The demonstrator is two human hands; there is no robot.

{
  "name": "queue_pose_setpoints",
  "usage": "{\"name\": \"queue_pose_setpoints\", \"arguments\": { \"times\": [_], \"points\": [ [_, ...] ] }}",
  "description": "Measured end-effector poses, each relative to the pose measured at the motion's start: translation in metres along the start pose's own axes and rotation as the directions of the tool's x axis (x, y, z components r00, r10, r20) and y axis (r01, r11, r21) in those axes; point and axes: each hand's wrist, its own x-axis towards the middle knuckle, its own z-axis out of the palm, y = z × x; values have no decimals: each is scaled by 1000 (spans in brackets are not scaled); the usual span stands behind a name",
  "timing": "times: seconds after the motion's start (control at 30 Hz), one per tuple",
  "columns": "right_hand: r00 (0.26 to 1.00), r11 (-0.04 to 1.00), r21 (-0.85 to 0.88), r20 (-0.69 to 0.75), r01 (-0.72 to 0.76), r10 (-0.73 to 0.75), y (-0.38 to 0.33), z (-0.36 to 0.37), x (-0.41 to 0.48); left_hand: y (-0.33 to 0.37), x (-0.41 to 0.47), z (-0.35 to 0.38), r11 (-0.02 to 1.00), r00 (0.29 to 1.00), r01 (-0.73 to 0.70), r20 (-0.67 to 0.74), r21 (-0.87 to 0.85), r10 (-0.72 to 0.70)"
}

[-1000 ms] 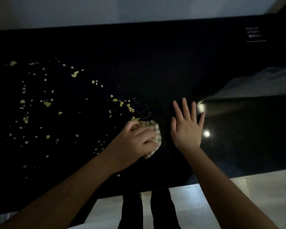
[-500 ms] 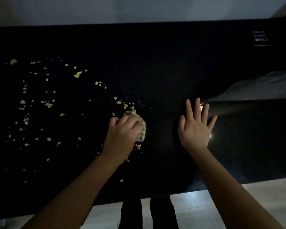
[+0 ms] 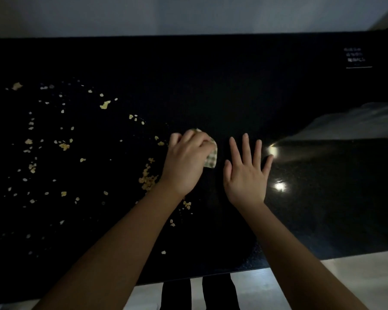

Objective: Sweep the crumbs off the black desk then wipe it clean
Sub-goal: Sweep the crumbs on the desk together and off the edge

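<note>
- Black and glossy, the worktop (image 3: 211, 86) is carrying pale crumbs (image 3: 64, 146) scattered across its nine-o'clock half; the three-o'clock half is showing only two light glints (image 3: 280, 186).
- The left grip (image 3: 185, 162) is curling round a checked cloth (image 3: 212, 156), bunched under the fingers and resting on the worktop near the middle, one corner showing at the hand's three o'clock.
- A denser crumb pile (image 3: 148, 179) is lying just beside that wrist at its eight o'clock, with strays trailing toward the six-o'clock edge.
- The right grip (image 3: 246, 175) is lying open and flat, fingers spread, holding nothing, just beside the cloth at its three o'clock.
- By my reading, the sweeping step is under way and far from done; wiping is not yet begun.
- The next stroke is calling for a reach out to nine and ten o'clock, gathering loose crumbs toward the pile, then carrying them over the six-o'clock edge, cloth flat so flakes are not slipping past.
</note>
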Motion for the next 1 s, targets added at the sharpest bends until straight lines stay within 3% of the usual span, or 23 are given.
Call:
{"name": "queue_pose_setpoints", "arguments": {
  "times": [0.13, 0.37, 0.53, 0.63, 0.83, 1.0],
  "points": [
    [1000, 1000, 10, -4, 1, -1, 0, 1, 1, -12, -3, 5, 998, 997, -50, 52, 24, 49],
    [1000, 1000, 4, 6, -1, 1, -1, 0, 1, -65, -47, -22, 986, 984, 159, 71, 58, -163],
    [1000, 1000, -4, 13, -9, 9, -2, 0, 1, -59, -48, -30, 985, 985, 170, -20, 13, -169],
    [1000, 1000, -1, 13, -12, 12, -2, -1, 1, -31, -44, -34, 995, 995, 55, -75, -83, -61],
    [1000, 1000, -7, 9, -24, 24, -4, -3, -1, 8, -88, -12, 954, 958, -256, 87, -156, 272],
    [999, 999, -15, -3, -34, 34, -5, -1, -1, -10, -105, -14, 937, 937, -312, 113, -159, 332]
  ]
}}
